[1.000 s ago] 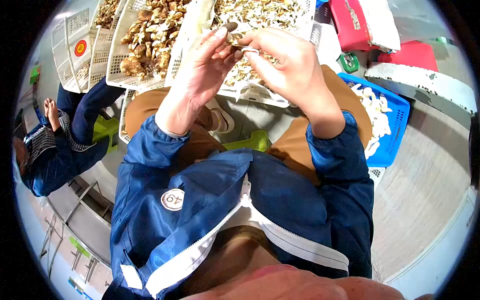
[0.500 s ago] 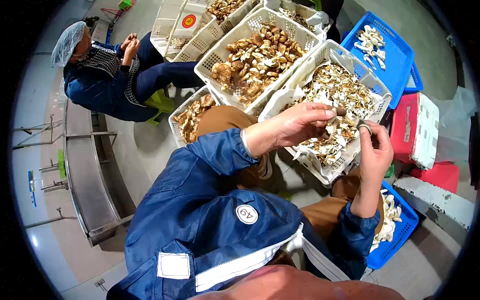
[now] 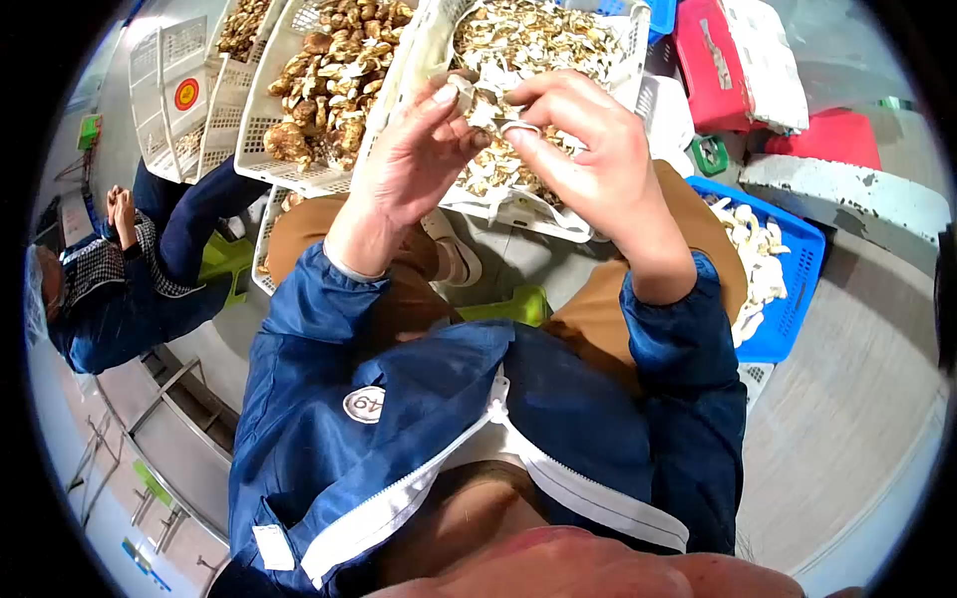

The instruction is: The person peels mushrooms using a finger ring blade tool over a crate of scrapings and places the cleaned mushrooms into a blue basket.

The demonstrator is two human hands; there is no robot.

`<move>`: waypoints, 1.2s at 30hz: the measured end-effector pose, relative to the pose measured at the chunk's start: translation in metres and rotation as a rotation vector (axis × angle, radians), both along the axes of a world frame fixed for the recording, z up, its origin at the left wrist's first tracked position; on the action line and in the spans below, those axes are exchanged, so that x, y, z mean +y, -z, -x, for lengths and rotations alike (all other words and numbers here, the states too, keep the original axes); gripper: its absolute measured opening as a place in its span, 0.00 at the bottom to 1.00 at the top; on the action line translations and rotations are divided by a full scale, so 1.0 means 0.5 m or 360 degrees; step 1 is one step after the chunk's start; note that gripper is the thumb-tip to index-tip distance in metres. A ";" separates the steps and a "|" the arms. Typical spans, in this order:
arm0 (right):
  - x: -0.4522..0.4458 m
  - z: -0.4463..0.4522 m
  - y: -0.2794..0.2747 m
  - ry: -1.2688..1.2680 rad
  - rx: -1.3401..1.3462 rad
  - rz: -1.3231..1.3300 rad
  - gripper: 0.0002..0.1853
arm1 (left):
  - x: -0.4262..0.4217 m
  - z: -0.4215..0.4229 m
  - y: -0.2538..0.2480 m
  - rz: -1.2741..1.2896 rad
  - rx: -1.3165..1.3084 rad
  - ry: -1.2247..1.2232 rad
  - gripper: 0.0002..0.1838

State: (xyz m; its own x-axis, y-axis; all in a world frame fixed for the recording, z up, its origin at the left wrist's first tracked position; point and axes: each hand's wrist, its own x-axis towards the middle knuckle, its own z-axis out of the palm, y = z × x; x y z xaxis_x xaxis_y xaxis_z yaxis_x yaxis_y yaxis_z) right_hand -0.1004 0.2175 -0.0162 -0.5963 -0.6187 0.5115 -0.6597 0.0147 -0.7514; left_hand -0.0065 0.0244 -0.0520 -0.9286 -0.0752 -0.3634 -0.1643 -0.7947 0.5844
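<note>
In front of me, above a white crate of mushroom trimmings, my two hands are close together. Thumb and fingers of my left hand close on a mushroom, brown and white, partly hidden by the fingers. My right hand is pinched around a small metal blade held against the mushroom's near side. The blade's exact shape is mostly covered by the fingers.
Left of the trimmings stands a white crate of brown mushrooms. A blue basket with pale mushrooms is by my right knee. A red-and-white box lies beyond. At far left a co-worker sits.
My view has swung, so crates and co-worker appear further left. My hands have come closer together, and the right hand now meets the mushroom with its blade.
</note>
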 end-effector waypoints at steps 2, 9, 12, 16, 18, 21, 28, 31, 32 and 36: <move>-0.004 -0.007 -0.001 -0.0050 0.0013 0.0029 0.07 | 0.010 0.004 -0.011 0.0085 0.0082 0.0040 0.19; 0.005 -0.017 0.007 -0.0031 0.0085 -0.0034 0.06 | 0.020 0.001 0.005 0.0387 0.0247 0.0073 0.25; 0.005 -0.016 0.011 0.0003 0.0106 -0.0037 0.06 | 0.043 0.006 -0.012 0.0387 0.0198 -0.0012 0.21; 0.007 -0.020 0.003 0.0087 -0.0119 -0.0045 0.05 | 0.048 0.006 -0.021 0.0327 0.0071 -0.0047 0.23; 0.010 -0.020 0.005 0.0162 -0.0283 -0.0053 0.05 | 0.038 0.002 -0.018 0.0351 0.0023 0.0035 0.25; 0.024 0.002 0.013 0.0501 0.0002 -0.0100 0.06 | 0.029 -0.010 -0.007 0.0260 -0.0040 -0.0032 0.26; 0.021 0.007 0.004 0.0217 0.0030 -0.0085 0.06 | 0.015 -0.011 0.001 0.0048 0.0052 0.0042 0.21; 0.019 -0.002 0.003 0.0114 -0.0064 -0.0121 0.08 | 0.025 -0.003 -0.005 0.0196 0.0018 -0.0016 0.19; 0.021 -0.002 0.006 0.0102 -0.0104 -0.0117 0.09 | 0.024 -0.003 -0.001 0.0231 0.0012 -0.0005 0.19; 0.023 0.000 0.005 0.0050 -0.0213 -0.0058 0.09 | 0.021 -0.005 0.009 0.0304 -0.0016 0.0017 0.21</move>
